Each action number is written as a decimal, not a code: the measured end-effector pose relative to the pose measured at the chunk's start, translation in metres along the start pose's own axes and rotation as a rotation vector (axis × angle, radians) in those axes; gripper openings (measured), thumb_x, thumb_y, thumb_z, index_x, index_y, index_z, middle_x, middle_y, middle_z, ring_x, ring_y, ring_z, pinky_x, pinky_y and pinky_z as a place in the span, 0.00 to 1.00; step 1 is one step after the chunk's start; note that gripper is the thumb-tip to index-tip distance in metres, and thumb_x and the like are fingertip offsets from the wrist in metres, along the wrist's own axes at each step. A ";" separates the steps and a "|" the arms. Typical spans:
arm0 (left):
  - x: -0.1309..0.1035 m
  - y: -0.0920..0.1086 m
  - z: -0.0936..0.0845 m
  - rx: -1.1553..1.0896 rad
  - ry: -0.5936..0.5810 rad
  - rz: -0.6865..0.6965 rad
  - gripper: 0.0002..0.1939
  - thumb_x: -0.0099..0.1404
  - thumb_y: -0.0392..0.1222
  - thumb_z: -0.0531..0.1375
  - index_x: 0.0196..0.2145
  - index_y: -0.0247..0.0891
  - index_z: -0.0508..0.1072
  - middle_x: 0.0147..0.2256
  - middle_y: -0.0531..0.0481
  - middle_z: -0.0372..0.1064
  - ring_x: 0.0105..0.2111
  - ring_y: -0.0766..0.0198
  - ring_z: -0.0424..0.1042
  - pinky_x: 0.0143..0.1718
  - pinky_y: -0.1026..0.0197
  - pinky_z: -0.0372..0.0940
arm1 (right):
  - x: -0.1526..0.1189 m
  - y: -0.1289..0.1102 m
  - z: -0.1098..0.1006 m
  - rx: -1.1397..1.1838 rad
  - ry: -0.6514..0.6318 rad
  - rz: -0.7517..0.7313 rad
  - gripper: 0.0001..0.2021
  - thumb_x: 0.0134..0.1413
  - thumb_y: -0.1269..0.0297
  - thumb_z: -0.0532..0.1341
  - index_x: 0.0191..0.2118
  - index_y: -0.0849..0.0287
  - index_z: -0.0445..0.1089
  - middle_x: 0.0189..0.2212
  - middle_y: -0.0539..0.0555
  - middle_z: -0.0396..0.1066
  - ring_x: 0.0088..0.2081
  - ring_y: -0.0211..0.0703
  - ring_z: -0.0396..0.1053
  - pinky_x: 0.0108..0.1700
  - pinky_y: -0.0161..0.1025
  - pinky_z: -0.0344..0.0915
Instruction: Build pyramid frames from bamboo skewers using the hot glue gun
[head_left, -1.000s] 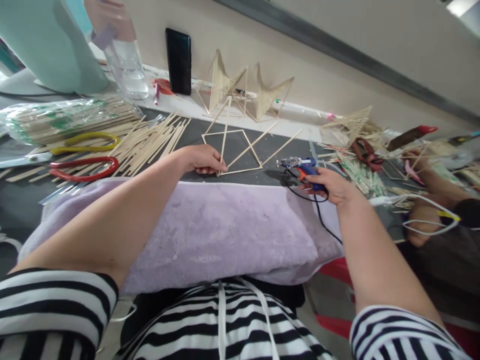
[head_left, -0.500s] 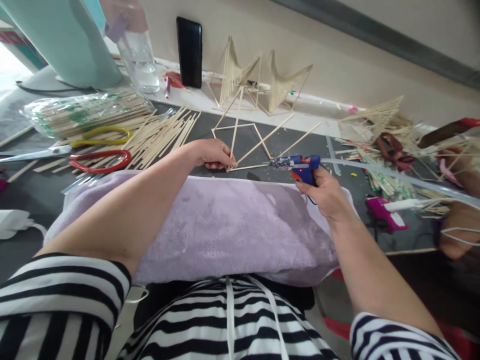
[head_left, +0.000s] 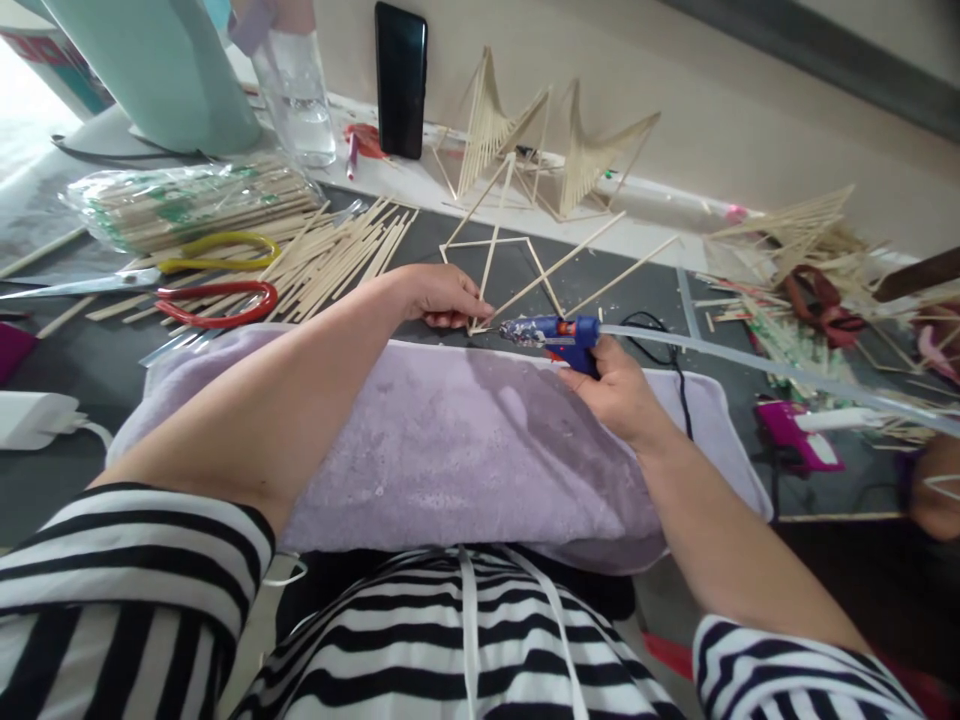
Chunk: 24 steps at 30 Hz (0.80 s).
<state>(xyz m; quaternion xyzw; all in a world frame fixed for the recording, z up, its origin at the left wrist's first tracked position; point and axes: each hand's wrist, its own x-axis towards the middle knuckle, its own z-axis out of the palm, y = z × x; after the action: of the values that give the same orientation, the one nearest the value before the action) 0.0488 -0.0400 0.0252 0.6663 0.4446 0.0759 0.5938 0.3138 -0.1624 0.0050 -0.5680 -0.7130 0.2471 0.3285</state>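
Note:
My left hand (head_left: 450,297) pinches a thin wooden stick (head_left: 559,264) near the front corner of a stick frame (head_left: 545,278). The frame's sticks form a flat outline on the dark table, with others slanting up from it. My right hand (head_left: 611,388) is wrapped round the handle of a blue hot glue gun (head_left: 579,334). Its nozzle, crusted with residue, points left and lies close to the corner by my left fingertips; whether it touches is unclear. A long translucent glue stick (head_left: 720,348) runs out of the gun's back to the right.
A lilac towel (head_left: 450,450) covers the table's front edge. Scissors (head_left: 217,305), loose sticks (head_left: 360,250) and a bagged bundle (head_left: 195,200) lie left. A phone (head_left: 401,80), water bottle (head_left: 300,110) and finished stick models (head_left: 484,130) stand behind. Another person's hand (head_left: 937,490) shows at right.
My right hand has brought the glue gun leftward, its nozzle now close to the corner at my left fingers. My left hand keeps its pinch. The view has shifted slightly.

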 end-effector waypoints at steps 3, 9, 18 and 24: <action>0.002 -0.001 -0.001 -0.002 -0.020 0.016 0.17 0.59 0.54 0.64 0.32 0.35 0.76 0.17 0.55 0.59 0.13 0.75 0.51 0.19 0.63 0.42 | 0.003 -0.007 0.005 -0.053 0.005 -0.036 0.21 0.49 0.62 0.64 0.51 0.55 0.69 0.44 0.55 0.76 0.46 0.54 0.73 0.54 0.56 0.66; 0.001 0.000 -0.001 0.004 -0.004 -0.010 0.22 0.62 0.59 0.59 0.35 0.34 0.76 0.18 0.54 0.59 0.14 0.74 0.51 0.20 0.63 0.42 | 0.011 -0.017 0.009 -0.102 -0.020 -0.042 0.20 0.51 0.63 0.63 0.52 0.52 0.69 0.41 0.53 0.77 0.42 0.51 0.75 0.50 0.53 0.70; 0.000 0.000 0.000 0.005 -0.012 0.000 0.25 0.64 0.61 0.56 0.36 0.33 0.74 0.19 0.54 0.58 0.15 0.74 0.51 0.21 0.63 0.43 | 0.013 -0.014 0.011 -0.131 -0.019 -0.092 0.20 0.51 0.64 0.62 0.52 0.54 0.68 0.40 0.54 0.77 0.40 0.49 0.74 0.48 0.50 0.70; 0.001 -0.002 -0.001 -0.003 -0.033 0.006 0.24 0.63 0.61 0.56 0.36 0.34 0.74 0.19 0.54 0.58 0.15 0.74 0.52 0.21 0.63 0.43 | 0.013 -0.015 0.010 -0.159 -0.010 -0.080 0.15 0.52 0.63 0.61 0.47 0.53 0.71 0.37 0.52 0.76 0.37 0.47 0.73 0.44 0.48 0.70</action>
<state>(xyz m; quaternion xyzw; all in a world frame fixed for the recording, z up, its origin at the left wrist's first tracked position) 0.0477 -0.0386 0.0239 0.6680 0.4328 0.0673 0.6016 0.2945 -0.1526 0.0116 -0.5623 -0.7541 0.1793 0.2881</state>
